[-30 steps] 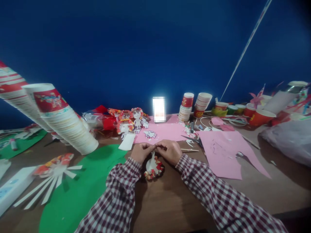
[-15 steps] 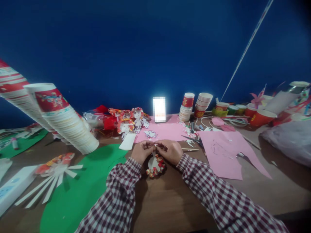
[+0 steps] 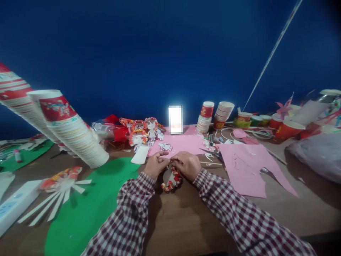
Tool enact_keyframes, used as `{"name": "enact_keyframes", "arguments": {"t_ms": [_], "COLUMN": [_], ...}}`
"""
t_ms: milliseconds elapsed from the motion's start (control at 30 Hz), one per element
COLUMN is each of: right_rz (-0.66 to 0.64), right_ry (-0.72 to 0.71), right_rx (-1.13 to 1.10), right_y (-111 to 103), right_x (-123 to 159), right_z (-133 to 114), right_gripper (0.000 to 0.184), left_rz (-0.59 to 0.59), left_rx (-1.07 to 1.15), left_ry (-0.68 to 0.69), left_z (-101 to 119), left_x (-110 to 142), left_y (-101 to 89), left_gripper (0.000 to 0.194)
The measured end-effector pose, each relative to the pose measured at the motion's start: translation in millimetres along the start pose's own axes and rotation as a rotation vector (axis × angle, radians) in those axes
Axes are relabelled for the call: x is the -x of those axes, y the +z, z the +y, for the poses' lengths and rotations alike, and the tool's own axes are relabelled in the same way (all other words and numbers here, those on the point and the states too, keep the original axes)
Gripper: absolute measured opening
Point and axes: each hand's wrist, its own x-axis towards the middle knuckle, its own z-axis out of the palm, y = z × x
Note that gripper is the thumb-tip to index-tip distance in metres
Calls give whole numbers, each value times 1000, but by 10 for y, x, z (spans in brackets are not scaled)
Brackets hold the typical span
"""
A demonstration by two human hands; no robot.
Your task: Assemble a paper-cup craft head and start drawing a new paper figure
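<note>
A small paper craft (image 3: 172,183), pale in the middle with a curled red and yellow fringe, hangs just over the brown table between my hands. My left hand (image 3: 156,166) pinches its upper end from the left, the index finger a little raised from the thumb. From the other side my right hand (image 3: 188,166) grips the same end with bent fingers. The exact spot they hold is hidden behind the fingers. Beyond them, a white paper cut-out (image 3: 165,146) lies on pink paper (image 3: 183,144), and similar fringed paper figures (image 3: 139,133) stand to its left.
Tilted stacks of paper cups (image 3: 77,131) rise at left over a green sheet (image 3: 87,206). A fringed paper piece (image 3: 62,185) lies there. Scissors (image 3: 217,155) and cut pink paper (image 3: 245,170) are at right. A glowing, blurred-out screen (image 3: 175,120) stands at the back.
My left index finger has lifted away from the thumb. My right fingers have curled over the craft's top, and the craft has turned slightly and risen a little.
</note>
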Motion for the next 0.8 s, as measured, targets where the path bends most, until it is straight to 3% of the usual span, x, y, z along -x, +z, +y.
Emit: {"name": "enact_keyframes", "arguments": {"t_ms": [133,267,433,800], "right_rz": [7,16,-9,-52], "right_ry": [-17,-25,19,-30], "right_rx": [65,81,96,-17], "right_y": [-6,21,38,12], "right_x": [-3,4,24,34], "right_z": [-13,-18,-15,19], "right_gripper": [15,15,15,20], "left_rz": [65,92,56,11], "left_rx": [-18,-27,-49,62], "left_ry": [-64,-5,94,35], "left_z": [46,-32,-92,-37], "left_x": [14,-27,-55,-24], "left_y": [31,3,-53,-54], "left_gripper": [57,54,52,58]}}
